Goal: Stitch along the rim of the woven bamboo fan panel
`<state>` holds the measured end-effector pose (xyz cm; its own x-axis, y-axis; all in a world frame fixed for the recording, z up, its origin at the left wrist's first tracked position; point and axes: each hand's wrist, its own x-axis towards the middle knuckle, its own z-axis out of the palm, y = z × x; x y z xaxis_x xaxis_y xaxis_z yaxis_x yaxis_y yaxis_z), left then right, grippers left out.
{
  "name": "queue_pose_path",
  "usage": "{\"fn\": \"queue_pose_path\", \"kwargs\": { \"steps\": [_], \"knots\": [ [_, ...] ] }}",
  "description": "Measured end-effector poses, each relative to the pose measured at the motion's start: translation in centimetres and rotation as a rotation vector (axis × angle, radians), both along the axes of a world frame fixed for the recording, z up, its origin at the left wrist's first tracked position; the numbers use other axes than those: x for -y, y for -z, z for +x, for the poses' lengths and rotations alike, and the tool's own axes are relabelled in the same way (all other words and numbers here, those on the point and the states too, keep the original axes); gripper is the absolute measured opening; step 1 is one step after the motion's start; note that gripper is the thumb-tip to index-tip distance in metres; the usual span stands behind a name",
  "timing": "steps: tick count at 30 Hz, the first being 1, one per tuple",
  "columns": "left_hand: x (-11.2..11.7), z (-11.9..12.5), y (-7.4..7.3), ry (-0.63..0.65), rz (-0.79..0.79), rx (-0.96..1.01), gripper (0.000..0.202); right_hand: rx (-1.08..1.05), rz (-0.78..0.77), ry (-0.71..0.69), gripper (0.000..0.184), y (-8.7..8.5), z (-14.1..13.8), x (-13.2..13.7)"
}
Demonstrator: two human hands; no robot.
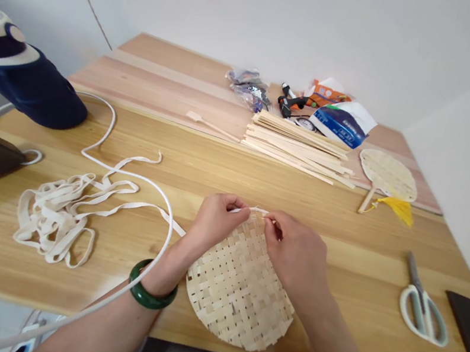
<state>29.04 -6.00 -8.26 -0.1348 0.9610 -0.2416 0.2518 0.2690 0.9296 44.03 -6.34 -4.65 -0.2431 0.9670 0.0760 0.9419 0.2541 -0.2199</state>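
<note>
At a wooden table, our left hand and right hand pinch a pale strip at a woven bamboo panel's edge.

A white cable lies between the left hand and the white strips.

Wooden table, woven bamboo fan, bamboo strips, scissors
</note>
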Motion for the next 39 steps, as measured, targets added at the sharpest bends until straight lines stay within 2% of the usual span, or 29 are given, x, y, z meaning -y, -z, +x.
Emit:
{"fn": "queue_pose_path", "kwargs": {
  "steps": [5,17,31,35,39],
  "knots": [
    [-0.1,0.0,0.1,0.003,0.012,0.015,0.017,-0.136,0.093,-0.067,0.02,0.7,0.3,-0.2],
    [0.0,0.0,0.3,-0.005,-0.015,0.039,0.016,-0.149,0.157,-0.133,0.022,1.7,0.8,0.0],
    [-0.1,0.0,0.4,-0.001,0.0,0.022,0.016,-0.111,0.067,-0.142,0.024,1.7,0.6,-0.3],
    [0.0,0.1,0.1,0.012,0.009,-0.049,0.015,0.015,0.005,-0.155,0.026,0.9,0.4,-0.6],
    [0.1,0.1,0.3,0.015,-0.001,-0.105,0.015,0.2,-0.111,-0.181,0.026,-0.6,-0.8,-1.1]
  ]
}}
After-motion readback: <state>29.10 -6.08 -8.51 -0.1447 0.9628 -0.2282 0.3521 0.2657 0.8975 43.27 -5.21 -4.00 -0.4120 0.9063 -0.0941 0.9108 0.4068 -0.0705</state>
